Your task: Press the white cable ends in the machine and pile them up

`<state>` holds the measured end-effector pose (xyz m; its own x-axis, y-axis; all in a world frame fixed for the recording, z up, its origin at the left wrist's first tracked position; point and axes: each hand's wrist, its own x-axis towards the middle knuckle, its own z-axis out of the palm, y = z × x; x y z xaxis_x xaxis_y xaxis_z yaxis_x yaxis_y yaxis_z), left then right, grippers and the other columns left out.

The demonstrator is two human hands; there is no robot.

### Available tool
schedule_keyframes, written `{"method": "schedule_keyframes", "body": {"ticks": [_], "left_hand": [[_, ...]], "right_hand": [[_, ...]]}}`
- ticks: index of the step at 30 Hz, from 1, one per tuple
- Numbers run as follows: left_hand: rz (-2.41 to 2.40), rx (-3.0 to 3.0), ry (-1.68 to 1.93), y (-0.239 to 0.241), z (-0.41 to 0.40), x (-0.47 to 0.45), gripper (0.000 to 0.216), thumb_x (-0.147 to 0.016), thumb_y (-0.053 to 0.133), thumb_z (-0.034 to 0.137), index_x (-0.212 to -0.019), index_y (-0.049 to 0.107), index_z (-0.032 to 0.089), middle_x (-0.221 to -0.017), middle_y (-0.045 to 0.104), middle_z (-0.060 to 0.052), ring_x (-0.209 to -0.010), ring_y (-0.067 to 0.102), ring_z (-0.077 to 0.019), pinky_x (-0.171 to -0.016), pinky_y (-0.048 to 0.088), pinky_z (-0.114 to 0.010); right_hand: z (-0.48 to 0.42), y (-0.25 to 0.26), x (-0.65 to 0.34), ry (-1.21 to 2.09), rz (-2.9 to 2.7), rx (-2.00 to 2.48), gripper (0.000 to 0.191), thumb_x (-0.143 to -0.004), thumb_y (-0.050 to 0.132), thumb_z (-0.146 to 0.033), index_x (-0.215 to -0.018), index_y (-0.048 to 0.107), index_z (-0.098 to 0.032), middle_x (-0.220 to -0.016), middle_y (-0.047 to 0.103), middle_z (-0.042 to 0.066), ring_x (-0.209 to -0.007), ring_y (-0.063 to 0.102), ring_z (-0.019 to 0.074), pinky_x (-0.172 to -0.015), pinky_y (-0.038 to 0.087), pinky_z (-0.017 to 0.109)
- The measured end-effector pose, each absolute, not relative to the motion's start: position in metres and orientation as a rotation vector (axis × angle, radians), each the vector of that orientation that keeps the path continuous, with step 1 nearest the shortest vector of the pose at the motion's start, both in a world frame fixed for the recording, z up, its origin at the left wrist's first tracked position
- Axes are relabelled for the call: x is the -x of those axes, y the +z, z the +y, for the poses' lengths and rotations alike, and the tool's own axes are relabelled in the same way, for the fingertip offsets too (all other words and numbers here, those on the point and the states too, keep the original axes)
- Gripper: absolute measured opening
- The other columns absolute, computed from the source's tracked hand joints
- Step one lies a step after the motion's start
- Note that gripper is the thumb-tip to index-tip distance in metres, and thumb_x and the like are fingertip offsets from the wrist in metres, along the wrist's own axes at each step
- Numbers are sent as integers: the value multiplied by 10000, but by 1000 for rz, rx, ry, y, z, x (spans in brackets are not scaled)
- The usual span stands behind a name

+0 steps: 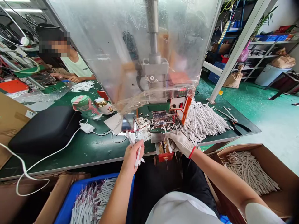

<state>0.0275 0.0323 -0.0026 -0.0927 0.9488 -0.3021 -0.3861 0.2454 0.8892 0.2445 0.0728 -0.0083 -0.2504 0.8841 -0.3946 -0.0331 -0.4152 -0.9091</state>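
Observation:
My bare left hand [132, 154] is closed round a few thin white strips [139, 151] at the bench's front edge. My right hand [178, 140], in a white knit glove with a red cuff, pinches one white strip [168, 141]. That strip's far end reaches the small metal fixture [160, 117] of the press. Under the right fingers sits a metal slide with a red block [165, 156]. Above both hands the press ram [154, 46] stands behind a cloudy plastic guard [112, 40]. What the strips are exactly, I cannot tell.
A heap of white strips [203, 119] lies right of the press, with pliers [240, 125] beyond. A blue bin [70, 197] and a cardboard box [286, 186] hold more strips. A black case [44, 129], cable, jar [81, 104] and mug [104, 105] stand left. A co-worker [78, 67] sits across.

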Motion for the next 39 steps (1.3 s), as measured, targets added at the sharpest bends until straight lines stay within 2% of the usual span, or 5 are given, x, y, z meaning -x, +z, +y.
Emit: {"method": "schedule_keyframes", "body": {"ticks": [15,20,25,33,39], "left_hand": [[1219,-783,1127,-6,13,-23,379,-744,765,497,-682,621,152,-430,488,55,-330,357,-49,-370,198,-193],[1176,-1060,867,3,20,-21,394,-796,711,519,-680,635,150,-429,465,67,-325,332,-38,-383,232,-199],[1054,-1285,543,21,32,-25,437,-805,704,541,-609,606,163,-441,445,61,-339,339,-46,-372,211,-213],[746,-1211,300,17,31,-27,430,-850,683,599,-827,653,171,-429,344,98,-384,242,-52,-393,154,-208],[1026,-841,739,8,36,18,342,-793,800,455,-919,608,202,-565,451,76,-424,352,-54,-421,258,-180]], "right_hand": [[91,-21,-235,1769,-1026,1360,353,-884,607,-481,-704,609,-177,-463,522,-7,-356,442,98,-331,300,213],[90,10,-258,1536,-1381,1399,401,-882,631,-570,-792,529,-193,-595,558,-27,-411,447,78,-362,322,194],[70,62,-282,1631,-2001,1134,325,-931,603,-481,-928,654,-159,-719,614,-5,-535,534,82,-456,402,172],[41,64,-299,1797,-1877,1067,264,-905,603,-389,-808,629,-145,-658,575,-10,-515,504,77,-435,388,160],[101,36,-395,862,-1651,1848,252,-911,531,-374,-917,648,-151,-719,647,48,-572,557,138,-515,394,236]]}}
